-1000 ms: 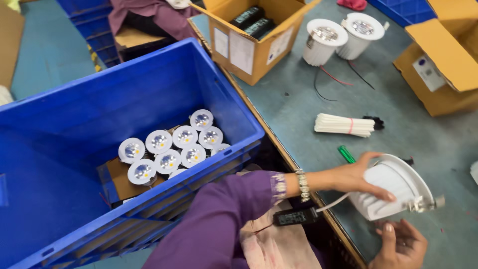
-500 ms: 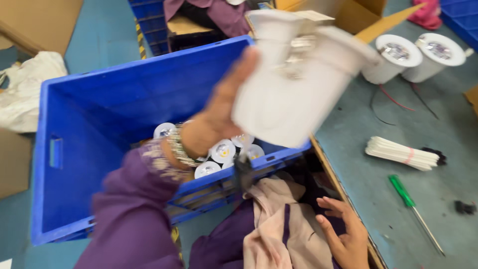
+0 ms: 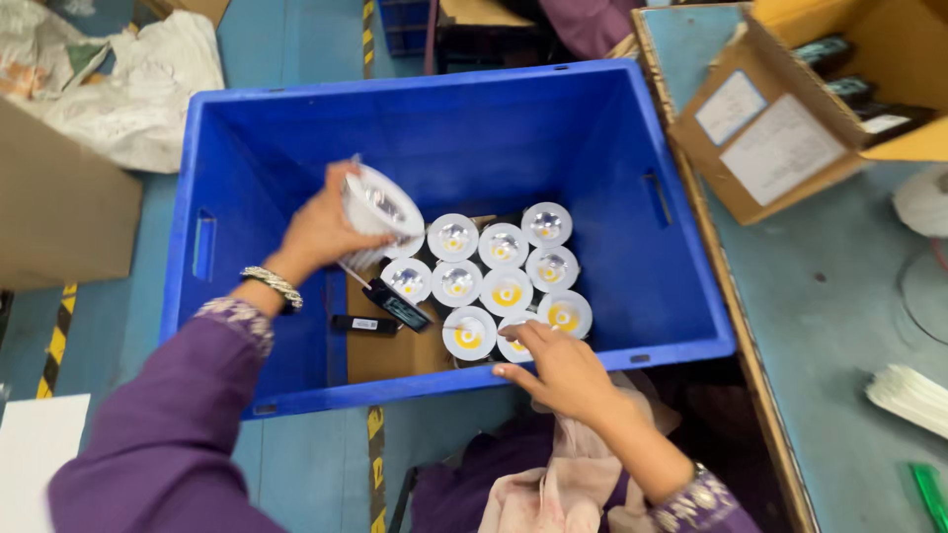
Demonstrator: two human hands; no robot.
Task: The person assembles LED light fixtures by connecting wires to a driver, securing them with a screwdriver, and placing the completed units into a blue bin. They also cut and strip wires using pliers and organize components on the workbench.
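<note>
A: Nearest, the right hand (image 3: 561, 370) lies spread on the crate (image 3: 681, 296) rim, fingertips touching the front lamps (image 3: 504, 286). Bracing, perhaps?

B: Likely. Farther in, the left hand (image 3: 321, 232) grips one lamp (image 3: 380, 209), tilted above the left end of the rows, its driver (image 3: 400, 306) dangling by a wire onto the cardboard (image 3: 385, 350).

A: And beyond?

B: A box (image 3: 780, 128) on the desk (image 3: 839, 316), right.

Open cardboard box (image 3: 790, 138) on grey table (image 3: 839, 326), crumpled plastic sheet (image 3: 128, 89), green screwdriver (image 3: 930, 494)
</note>
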